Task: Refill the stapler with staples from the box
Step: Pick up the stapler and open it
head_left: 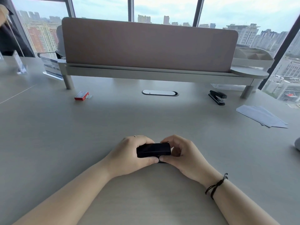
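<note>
Glossy blk boxy stapler (153, 150) btwn hands

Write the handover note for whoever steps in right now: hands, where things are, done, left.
Left hand and right hand: both grip the small black stapler near the desk's front edge.
Red staple box: far left, drawer slid partly out, untouched.
A second black stapler sits far right beside papers.
Done: stapler picked up; it looks closed.
Left: open it, fetch staples, load, close.

head-worn view, angled down, desk (65, 135) close
</note>
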Motion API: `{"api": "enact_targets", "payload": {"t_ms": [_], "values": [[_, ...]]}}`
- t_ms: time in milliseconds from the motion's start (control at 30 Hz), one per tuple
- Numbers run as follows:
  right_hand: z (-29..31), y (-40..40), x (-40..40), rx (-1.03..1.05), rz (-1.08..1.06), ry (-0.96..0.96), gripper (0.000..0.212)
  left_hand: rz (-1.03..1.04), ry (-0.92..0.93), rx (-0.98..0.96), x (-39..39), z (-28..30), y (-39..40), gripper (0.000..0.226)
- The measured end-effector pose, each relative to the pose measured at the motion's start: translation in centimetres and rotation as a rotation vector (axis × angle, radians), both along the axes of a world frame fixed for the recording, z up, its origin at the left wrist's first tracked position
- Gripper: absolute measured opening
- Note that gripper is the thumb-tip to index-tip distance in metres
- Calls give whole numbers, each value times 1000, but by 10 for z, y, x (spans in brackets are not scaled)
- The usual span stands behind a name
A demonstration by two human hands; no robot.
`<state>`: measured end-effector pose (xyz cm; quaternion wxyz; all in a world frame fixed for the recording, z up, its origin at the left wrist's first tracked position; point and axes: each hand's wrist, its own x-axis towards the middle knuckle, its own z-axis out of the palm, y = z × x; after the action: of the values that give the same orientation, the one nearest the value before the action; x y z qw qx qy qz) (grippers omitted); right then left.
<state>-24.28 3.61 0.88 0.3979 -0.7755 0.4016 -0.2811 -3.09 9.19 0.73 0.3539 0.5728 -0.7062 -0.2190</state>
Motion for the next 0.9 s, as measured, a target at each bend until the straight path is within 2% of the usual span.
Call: {"api": "enact_targets", "payload": {"t_ms": [167, 300, 467, 600, 733, 900], "values": [[1, -2, 0, 39, -2, -29, 33, -28, 68, -5, 1, -2, -2, 21], [0, -3, -1, 46, -18, -39, 31, -53, 291, 8, 5, 4, -1, 17], [1, -5, -3, 23, -24, 3, 28, -92, 406, -14, 11, 11, 0, 19], [2, -4, -2, 32, -33, 1, 25, -106, 439, -41, 23, 21, 3, 28], [3, -3, -3, 21, -42, 11, 21, -98, 504, -23, 41, 31, 9, 27], [3, -3, -3, 3, -34, 26, 20, -97, 447, 40, 65, 38, 15, 32]]}}
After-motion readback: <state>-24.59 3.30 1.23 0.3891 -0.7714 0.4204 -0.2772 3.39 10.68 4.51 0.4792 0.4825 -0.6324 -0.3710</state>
